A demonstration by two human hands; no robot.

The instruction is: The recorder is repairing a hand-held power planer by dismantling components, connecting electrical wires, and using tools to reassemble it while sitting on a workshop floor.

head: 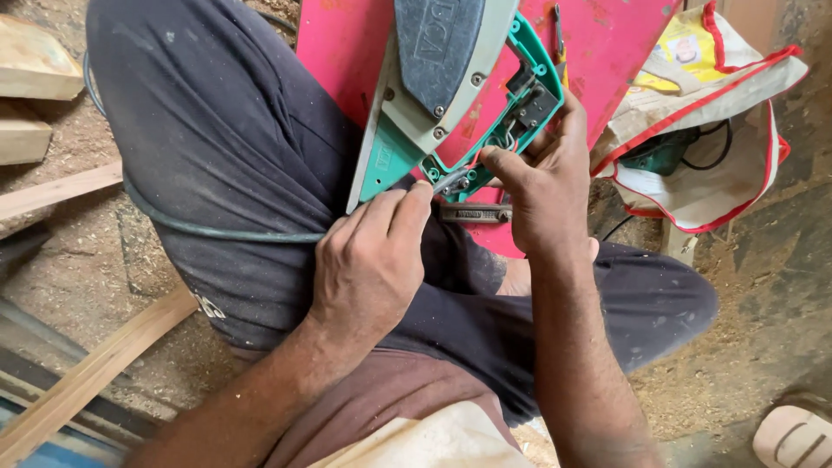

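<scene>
A green and grey power tool [433, 95] with its handle casing opened lies across my lap on a pink board [607, 43]. Wires and a switch block [529, 108] show inside the open green shell. My left hand [368, 260] pinches the grey-green power cord [217, 230] where it enters the tool's base. My right hand [542, 178] grips the edge of the open casing, thumb pressing near the cord clamp [451, 182]. A small metal tool [472, 212] lies just below between both hands.
A white bag with red trim [719, 113] holding another green tool stands at right. Wooden planks [52, 186] lie at left and lower left on the sawdust-covered floor. A screwdriver [561, 39] rests on the pink board. A sandal [793, 433] shows at bottom right.
</scene>
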